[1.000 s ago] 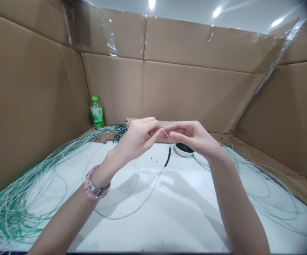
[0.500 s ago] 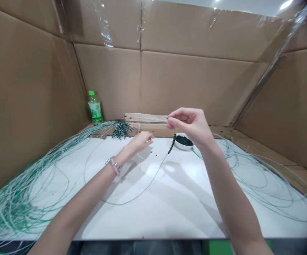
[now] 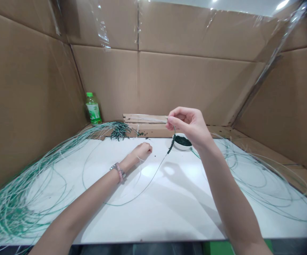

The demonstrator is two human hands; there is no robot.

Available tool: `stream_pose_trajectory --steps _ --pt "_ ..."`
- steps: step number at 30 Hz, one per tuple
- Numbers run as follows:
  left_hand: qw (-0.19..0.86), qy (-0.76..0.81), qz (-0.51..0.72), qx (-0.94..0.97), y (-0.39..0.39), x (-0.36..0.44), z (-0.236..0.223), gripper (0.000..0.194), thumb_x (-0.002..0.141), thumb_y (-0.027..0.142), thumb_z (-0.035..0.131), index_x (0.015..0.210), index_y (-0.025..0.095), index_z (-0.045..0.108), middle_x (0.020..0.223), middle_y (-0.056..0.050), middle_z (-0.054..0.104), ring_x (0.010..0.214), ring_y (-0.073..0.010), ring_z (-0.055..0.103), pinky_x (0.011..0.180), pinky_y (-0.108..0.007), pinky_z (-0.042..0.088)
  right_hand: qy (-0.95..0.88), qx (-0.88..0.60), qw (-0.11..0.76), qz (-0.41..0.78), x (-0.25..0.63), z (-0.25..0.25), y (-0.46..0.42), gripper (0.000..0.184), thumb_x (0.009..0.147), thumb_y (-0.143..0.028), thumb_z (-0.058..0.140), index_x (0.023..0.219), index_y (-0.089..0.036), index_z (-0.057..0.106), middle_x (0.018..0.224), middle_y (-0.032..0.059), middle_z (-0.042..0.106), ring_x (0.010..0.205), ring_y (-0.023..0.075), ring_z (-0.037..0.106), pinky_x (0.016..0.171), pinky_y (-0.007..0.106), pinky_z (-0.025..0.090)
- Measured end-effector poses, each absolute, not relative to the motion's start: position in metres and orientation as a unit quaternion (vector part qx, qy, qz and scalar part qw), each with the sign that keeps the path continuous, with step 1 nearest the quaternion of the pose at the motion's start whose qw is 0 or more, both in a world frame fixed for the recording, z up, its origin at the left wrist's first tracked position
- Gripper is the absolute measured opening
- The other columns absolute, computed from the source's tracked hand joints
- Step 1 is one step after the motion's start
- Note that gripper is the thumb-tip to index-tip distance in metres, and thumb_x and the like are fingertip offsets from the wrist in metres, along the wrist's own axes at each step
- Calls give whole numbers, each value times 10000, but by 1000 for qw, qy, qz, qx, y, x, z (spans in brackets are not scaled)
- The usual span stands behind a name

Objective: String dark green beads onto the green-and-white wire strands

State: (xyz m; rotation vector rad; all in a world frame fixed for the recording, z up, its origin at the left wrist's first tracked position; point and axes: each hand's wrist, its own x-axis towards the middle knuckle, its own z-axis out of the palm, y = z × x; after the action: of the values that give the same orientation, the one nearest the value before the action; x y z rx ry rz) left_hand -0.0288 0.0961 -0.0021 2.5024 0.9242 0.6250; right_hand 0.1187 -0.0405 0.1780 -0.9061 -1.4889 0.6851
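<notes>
My right hand (image 3: 189, 124) is raised over the back of the table, thumb and fingertips pinched on a thin green string (image 3: 153, 177). Dark green beads (image 3: 171, 144) hang on this string just below the fingers, and its tail curves down across the white tabletop. My left hand (image 3: 142, 151) is low over the table, its fingers curled closed. A pale strand runs close beside it; what the fingers hold, if anything, is hidden. Behind the bead strand stands a white bowl (image 3: 180, 146) filled with small dark beads.
Tangled green and white strings (image 3: 12, 209) cover the left side, ending in a dark beaded bundle (image 3: 119, 131). Looser strings (image 3: 265, 198) lie at the right. A green bottle (image 3: 93, 110) stands at the back left. Cardboard walls (image 3: 196, 81) enclose the table, and loose beads dot the back ledge.
My left hand has come down and towards me from the back ledge, its fingers now curled closed, uncovering beads there. My right hand holds the beaded string in nearly the same place.
</notes>
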Motion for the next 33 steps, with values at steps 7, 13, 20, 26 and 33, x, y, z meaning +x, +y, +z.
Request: stream_pose_trajectory --steps 7,13,20,26,33 --pt "218 323 419 820 96 -35 56 100 768 179 545 766 126 630 791 -77 685 723 -144 596 685 -256 474 -659 -383 593 258 121 174 -39 104 727 -208 662 684 -143 594 645 18 672 605 92 637 575 197 516" --pt "366 162 674 621 40 -33 128 187 743 334 664 802 166 603 668 18 627 602 -70 589 616 -192 512 -675 -359 629 140 106 173 -58 72 795 -195 624 735 -161 601 839 35 711 833 143 689 677 224 567" --pt "481 11 669 566 -11 -28 150 97 739 256 677 741 192 604 617 64 623 530 -25 590 513 -109 514 -703 -333 626 59 89 173 -85 52 822 -129 586 795 -171 601 938 18 710 879 113 680 716 203 586" --pt "532 -36 660 529 -19 -27 153 82 714 229 741 708 192 668 623 51 683 538 -33 632 510 -90 526 -704 -316 635 29 86 171 -86 69 792 -88 605 804 -156 613 930 25 706 896 125 676 737 218 599" --pt "528 -33 670 521 -26 -24 151 43 745 210 731 731 207 691 687 51 730 581 -32 667 585 -83 550 -689 -297 659 58 84 169 -85 85 778 -63 612 770 -147 612 922 36 700 835 128 690 698 221 613"
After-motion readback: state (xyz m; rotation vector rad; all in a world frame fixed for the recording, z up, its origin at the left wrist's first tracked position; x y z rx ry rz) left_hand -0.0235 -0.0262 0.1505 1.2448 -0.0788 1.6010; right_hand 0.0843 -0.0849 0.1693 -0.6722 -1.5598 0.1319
